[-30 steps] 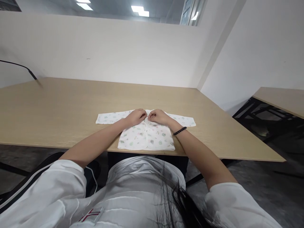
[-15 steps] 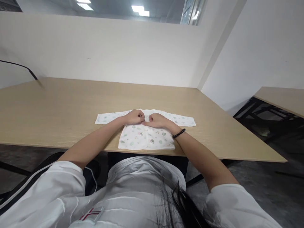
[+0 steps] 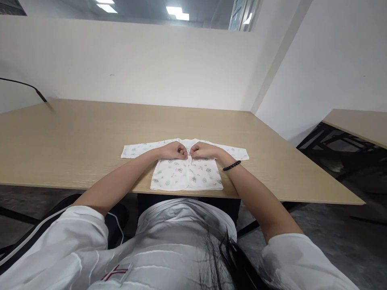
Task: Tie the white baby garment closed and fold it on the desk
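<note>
A small white long-sleeved shirt (image 3: 186, 175) with a sparse green and pink print lies flat on the table, its sleeves spread to both sides and its hem near the front edge. A front opening runs down its middle. My left hand (image 3: 177, 150) is closed at the upper front, fingertips pinching the fabric just left of that opening. Facing it, my right hand (image 3: 201, 150) pinches the fabric on the other side of the opening. A narrow gap separates the two hands. Both forearms cover part of the sleeves.
The wooden table (image 3: 90, 129) reaches back to a white wall (image 3: 136, 64). A thin black cable or stalk (image 3: 39, 94) stands at the far left. Another table (image 3: 359, 123) is to the right. A black bead bracelet (image 3: 232, 165) circles my right wrist.
My right thumb and fingers have drawn together into a pinch and moved slightly right, off my left fingertips. My left hand has shifted a little right. The shirt lies in the same place.
</note>
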Demonstrator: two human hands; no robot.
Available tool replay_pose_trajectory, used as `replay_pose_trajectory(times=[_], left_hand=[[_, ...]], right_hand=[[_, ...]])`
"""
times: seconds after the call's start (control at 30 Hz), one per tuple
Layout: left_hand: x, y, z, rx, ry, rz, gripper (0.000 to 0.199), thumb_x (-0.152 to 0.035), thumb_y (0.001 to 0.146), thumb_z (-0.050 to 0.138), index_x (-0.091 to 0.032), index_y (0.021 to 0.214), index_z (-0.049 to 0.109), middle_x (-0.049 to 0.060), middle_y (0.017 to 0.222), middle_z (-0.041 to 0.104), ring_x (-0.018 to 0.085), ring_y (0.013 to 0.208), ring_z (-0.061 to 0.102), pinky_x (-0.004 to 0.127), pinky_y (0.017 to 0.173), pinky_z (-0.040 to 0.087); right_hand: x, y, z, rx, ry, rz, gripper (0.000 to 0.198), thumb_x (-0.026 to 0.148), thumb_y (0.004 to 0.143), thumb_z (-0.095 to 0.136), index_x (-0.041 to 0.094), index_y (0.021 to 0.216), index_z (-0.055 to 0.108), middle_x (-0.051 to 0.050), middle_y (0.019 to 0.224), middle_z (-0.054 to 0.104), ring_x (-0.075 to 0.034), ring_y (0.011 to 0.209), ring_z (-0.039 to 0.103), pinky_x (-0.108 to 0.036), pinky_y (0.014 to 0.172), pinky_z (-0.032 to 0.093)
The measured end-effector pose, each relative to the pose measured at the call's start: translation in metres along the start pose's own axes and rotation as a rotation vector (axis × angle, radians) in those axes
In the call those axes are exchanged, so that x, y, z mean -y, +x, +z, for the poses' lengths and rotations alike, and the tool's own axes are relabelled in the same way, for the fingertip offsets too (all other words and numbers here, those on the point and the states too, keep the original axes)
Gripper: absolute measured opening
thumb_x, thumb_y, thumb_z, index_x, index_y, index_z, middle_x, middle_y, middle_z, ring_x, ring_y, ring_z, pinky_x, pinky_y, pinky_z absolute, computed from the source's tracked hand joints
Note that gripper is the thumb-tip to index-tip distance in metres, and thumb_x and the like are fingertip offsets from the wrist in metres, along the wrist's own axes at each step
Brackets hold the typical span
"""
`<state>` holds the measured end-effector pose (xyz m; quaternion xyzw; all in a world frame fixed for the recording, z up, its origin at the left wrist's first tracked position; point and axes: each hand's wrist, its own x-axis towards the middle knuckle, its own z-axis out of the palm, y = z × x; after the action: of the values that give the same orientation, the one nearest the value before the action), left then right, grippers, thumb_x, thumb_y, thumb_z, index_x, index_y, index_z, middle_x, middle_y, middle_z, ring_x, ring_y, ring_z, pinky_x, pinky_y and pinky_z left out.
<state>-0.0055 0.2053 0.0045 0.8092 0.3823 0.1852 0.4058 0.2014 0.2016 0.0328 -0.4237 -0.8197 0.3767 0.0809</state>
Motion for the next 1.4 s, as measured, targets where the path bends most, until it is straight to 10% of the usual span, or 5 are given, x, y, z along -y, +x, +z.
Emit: replay_pose_trajectory(times=[0.67,1.4], left_hand=[[0.010,0.006,-0.005,0.079,0.032,-0.023,0.023,-0.038,0.075,0.066,-0.016,0.081,0.062,-0.001,0.067,0.050,0.010,0.056,0.040,0.024,0.051,0.029],[0.016,0.008,-0.006,0.056,0.031,-0.013,0.021,-0.035,0.075,0.065,-0.015,0.079,0.069,-0.002,0.062,0.050,0.009,0.053,0.038,0.025,0.050,0.026]], right_hand=[[-0.024,0.012,-0.001,-0.001,0.135,-0.121,0.019,0.031,0.071,0.070,0.014,0.080,0.071,-0.001,0.065,0.065,-0.011,0.058,0.052,-0.023,0.053,0.037],[-0.004,0.007,0.007,-0.097,0.120,0.115,0.014,0.021,0.065,0.065,0.018,0.054,0.057,0.006,0.045,0.039,-0.008,0.045,0.031,-0.026,0.044,0.021]])
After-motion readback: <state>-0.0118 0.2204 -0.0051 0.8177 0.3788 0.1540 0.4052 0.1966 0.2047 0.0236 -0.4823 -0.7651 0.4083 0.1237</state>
